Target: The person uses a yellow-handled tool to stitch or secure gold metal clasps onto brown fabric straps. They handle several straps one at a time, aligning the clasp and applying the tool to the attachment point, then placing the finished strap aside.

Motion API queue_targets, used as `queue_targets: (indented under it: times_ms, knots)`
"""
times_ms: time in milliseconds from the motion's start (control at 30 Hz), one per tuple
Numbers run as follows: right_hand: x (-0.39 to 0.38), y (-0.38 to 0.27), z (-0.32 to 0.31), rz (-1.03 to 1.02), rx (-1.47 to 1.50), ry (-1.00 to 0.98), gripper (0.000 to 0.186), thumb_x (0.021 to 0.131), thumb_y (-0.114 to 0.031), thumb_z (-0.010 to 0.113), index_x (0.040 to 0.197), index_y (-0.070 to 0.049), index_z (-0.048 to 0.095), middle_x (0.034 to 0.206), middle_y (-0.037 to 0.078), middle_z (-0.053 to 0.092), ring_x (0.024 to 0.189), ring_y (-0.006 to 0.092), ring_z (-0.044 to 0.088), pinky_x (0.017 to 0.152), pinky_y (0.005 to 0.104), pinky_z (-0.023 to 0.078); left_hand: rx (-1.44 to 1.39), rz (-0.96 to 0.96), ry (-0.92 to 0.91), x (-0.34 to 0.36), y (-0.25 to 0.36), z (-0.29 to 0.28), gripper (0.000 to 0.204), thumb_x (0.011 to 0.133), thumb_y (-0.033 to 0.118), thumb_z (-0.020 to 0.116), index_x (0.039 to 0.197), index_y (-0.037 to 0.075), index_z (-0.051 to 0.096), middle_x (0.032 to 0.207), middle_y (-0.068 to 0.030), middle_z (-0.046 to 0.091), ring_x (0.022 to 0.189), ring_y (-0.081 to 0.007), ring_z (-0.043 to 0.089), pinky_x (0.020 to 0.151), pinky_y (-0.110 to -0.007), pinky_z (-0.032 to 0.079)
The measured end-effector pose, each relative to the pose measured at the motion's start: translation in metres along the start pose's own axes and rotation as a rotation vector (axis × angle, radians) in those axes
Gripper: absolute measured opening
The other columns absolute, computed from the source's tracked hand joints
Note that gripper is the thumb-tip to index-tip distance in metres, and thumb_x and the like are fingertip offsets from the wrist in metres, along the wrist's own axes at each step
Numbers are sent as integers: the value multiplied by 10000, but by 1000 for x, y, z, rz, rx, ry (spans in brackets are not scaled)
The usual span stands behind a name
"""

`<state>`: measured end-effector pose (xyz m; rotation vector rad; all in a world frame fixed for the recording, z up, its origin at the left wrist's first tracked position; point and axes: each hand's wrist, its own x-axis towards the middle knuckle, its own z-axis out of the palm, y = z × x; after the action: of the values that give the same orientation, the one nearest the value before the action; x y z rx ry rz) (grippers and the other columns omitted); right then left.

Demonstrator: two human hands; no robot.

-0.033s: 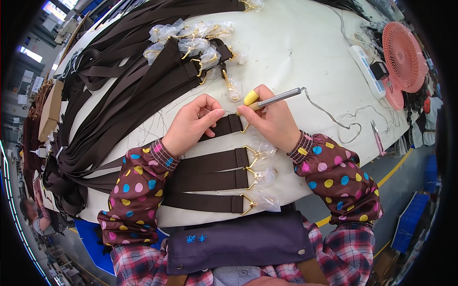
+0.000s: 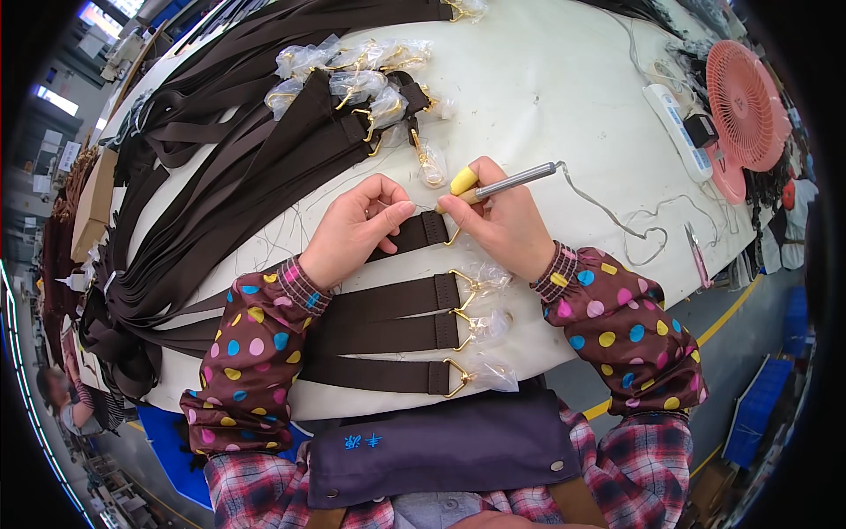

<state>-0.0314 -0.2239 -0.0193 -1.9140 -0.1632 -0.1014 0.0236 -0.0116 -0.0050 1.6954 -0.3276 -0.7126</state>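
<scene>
My left hand [image 2: 357,229] is curled over a dark brown strap [image 2: 410,232], fingertips close together; what they hold, if anything, is unclear. My right hand [image 2: 498,220], one finger in a yellow cover, grips a corded pen-like tool [image 2: 520,179] angled down toward that strap's stitched end, beside a gold ring [image 2: 451,238]; the tip is hidden. Below lie more straps [image 2: 370,333] with gold rings and clasps in clear plastic wrap [image 2: 489,375]. A big bundle of straps [image 2: 194,238] fills the table's left, with wrapped hardware [image 2: 352,88] at its upper end.
On the pale table [image 2: 573,106]'s right stand a pink fan [image 2: 740,106] and a power strip [image 2: 674,128]; pink-handled scissors [image 2: 698,260] lie near the edge. Loose threads and cords cross the surface. Another person [image 2: 66,401] is at far left. Blue crates [image 2: 753,410] sit at right.
</scene>
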Motion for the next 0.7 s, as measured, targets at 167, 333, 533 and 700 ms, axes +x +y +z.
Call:
queue_targets:
  times_ms: [167,333,533,700]
  knots:
    - [0,1,0,2,-14,1,242,917,-181,681,924,-22,498,725,0,539,625,37,468,546,214,398,2,-10,2,0,0,0,115,975,188,596,973,82,549,822,41,538,708,-20,518,598,-191,502]
    - [0,1,0,-3,-31,2,246,917,-179,680,925,-19,494,722,3,539,617,38,467,542,214,398,1,-3,0,0,0,0,112,974,185,597,975,83,550,829,42,534,716,-20,516,599,-190,501]
    - [1,2,1,-9,-30,0,245,917,-169,680,924,-18,487,724,6,543,615,37,470,535,212,395,-2,10,1,0,-1,0,122,969,188,602,982,76,553,823,43,535,718,-18,516,597,-188,503]
    - [0,-1,0,0,39,4,214,929,-146,655,932,-20,481,743,7,557,649,38,497,553,209,413,349,-9,95,-4,13,-10,157,928,179,650,1005,70,568,871,10,564,706,-84,570,598,-243,520]
